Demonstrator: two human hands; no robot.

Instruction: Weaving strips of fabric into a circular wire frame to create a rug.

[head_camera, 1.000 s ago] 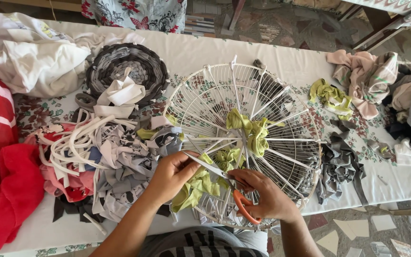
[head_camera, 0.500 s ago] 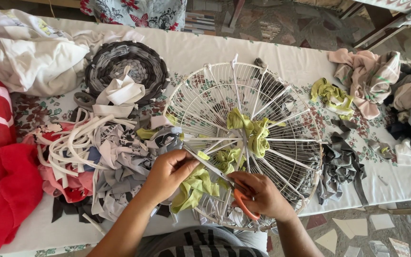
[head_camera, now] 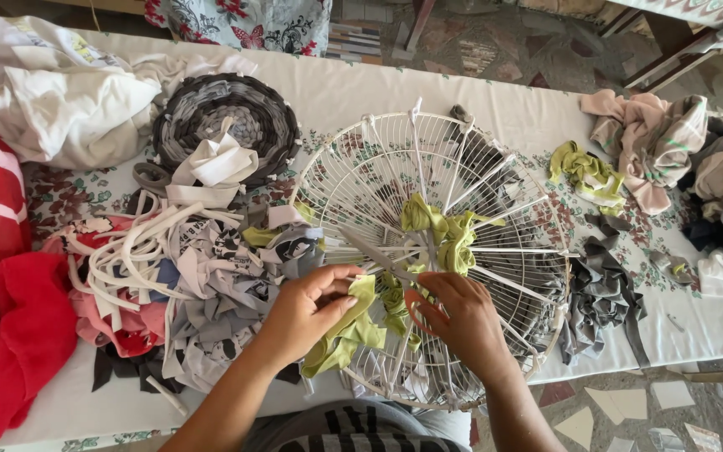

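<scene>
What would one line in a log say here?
left hand: pinches green fabric strip | right hand: holds scissors | under: white wire fan guard

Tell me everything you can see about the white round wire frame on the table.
The white wire frame is a round, domed grille, like a fan guard: thin spokes run from its centre to a circular rim, crossed by finer rings. It looks like painted metal. It lies on the flowered tablecloth, near the table's front edge. Yellow-green cloth strips are tied at its centre. The left hand holds a strip beside it; the right hand, with orange-handled scissors, rests over it.
</scene>
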